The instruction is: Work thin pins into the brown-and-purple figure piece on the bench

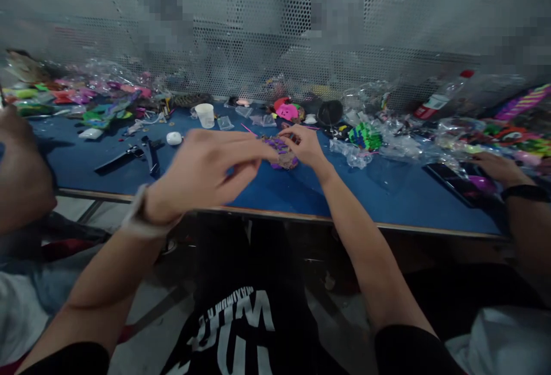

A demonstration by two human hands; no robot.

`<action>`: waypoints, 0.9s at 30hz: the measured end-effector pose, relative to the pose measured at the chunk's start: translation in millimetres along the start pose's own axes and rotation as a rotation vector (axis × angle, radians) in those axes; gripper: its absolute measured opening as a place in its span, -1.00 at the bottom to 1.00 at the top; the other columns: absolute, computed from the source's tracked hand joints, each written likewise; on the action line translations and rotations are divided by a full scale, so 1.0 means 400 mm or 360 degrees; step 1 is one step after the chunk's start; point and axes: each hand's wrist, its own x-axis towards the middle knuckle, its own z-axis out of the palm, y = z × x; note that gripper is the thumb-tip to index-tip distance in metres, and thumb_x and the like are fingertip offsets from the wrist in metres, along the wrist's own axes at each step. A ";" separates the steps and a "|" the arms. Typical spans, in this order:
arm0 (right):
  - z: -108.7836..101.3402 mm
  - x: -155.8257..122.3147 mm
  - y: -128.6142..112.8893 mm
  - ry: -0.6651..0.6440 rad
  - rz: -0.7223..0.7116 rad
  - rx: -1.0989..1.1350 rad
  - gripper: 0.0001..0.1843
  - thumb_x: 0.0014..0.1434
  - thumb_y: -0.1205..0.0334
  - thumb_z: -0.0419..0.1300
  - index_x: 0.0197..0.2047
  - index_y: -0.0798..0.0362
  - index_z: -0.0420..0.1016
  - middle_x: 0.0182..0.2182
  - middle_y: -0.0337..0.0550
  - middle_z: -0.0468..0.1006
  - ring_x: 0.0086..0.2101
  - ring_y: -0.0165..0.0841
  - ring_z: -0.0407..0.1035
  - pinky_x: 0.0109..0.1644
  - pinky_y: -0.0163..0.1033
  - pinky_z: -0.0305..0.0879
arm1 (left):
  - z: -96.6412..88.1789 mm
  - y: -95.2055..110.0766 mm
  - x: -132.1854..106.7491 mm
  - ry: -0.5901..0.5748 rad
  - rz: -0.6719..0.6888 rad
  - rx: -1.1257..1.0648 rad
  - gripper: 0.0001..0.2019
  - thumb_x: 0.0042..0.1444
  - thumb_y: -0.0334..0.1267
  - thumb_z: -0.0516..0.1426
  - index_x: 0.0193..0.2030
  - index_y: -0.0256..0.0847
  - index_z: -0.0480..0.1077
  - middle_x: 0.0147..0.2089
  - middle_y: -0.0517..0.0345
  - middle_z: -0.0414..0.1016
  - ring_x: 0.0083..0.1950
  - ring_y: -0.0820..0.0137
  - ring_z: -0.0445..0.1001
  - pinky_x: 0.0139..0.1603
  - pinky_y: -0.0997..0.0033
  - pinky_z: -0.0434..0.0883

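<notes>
A small purple and brown craft piece [282, 153] lies on the blue table [107, 171] in front of me. My right hand [303, 144] rests on it with fingers pinched at its top edge. My left hand [206, 169] hovers just left of it, blurred by motion, its fingertips stretched toward the piece and touching its left side. A pale band sits on my left wrist.
A white cup [205, 115], black tools [129, 158], a pink piece [287, 111], a green striped piece [365, 135], clear bags and colourful parts crowd the table's back. Other people's arms [512, 182] flank me. A perforated metal screen [267, 36] stands behind.
</notes>
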 end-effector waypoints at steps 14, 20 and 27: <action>-0.022 -0.016 0.044 -0.0037 0.0500 -0.0019 -0.31 0.44 -0.62 0.09 -0.26 -0.14 0.28 -0.51 -0.24 0.50 -0.48 -0.23 0.42 -0.32 -0.10 0.33 | 0.390 -0.306 0.390 0.0116 0.0086 0.0846 -0.62 0.59 -0.12 0.06 0.17 -0.25 0.66 0.53 -0.28 0.44 0.61 -0.15 0.27 0.57 -0.21 0.33; -0.003 -0.011 0.054 -0.0142 0.0389 -0.0132 -0.24 0.54 -0.57 -0.09 -0.32 -0.10 0.39 -0.48 -0.13 0.62 -0.46 -0.23 0.47 -0.22 -0.09 0.34 | 0.421 -0.341 0.374 0.0063 -0.0026 0.0793 -0.58 0.59 -0.04 0.07 0.06 -0.25 0.71 0.63 -0.24 0.32 0.73 -0.14 0.08 0.69 -0.26 0.19; 0.005 -0.017 0.109 0.0056 0.0414 -0.0562 -0.25 0.57 -0.47 -0.09 -0.31 -0.08 0.54 -0.25 0.08 0.70 -0.23 -0.06 0.54 -0.10 -0.04 0.39 | 0.429 -0.339 0.395 0.0030 -0.0122 0.0665 -0.76 0.43 -0.08 0.27 -0.12 -0.20 0.66 0.54 -0.27 0.41 0.64 -0.15 0.24 0.63 -0.23 0.28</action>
